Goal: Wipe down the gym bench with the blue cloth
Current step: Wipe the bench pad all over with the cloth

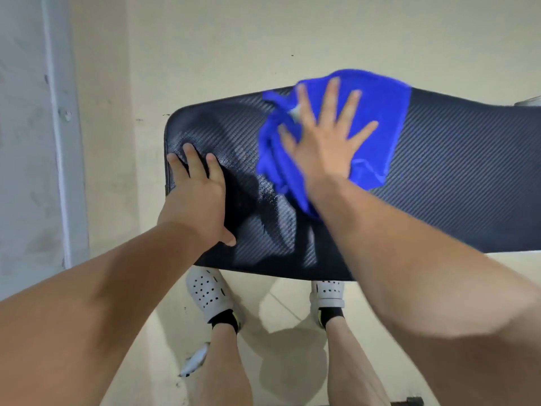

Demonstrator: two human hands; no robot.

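The gym bench (439, 183) has a black pad with a woven pattern and runs from centre left to the right edge. A blue cloth (380, 112) lies crumpled on the pad's middle, reaching its far edge. My right hand (325, 139) presses flat on the cloth with fingers spread wide; it looks blurred. My left hand (199, 197) rests on the pad's left end, palm down, fingers curled over the corner. Damp streaks show on the pad between the two hands.
The bench stands on a pale tiled floor (234, 48). A light grey wall or door frame (55, 136) runs down the left side. My feet in white perforated shoes (207, 291) stand under the bench's near edge. A small silvery object (194, 361) lies on the floor by my left leg.
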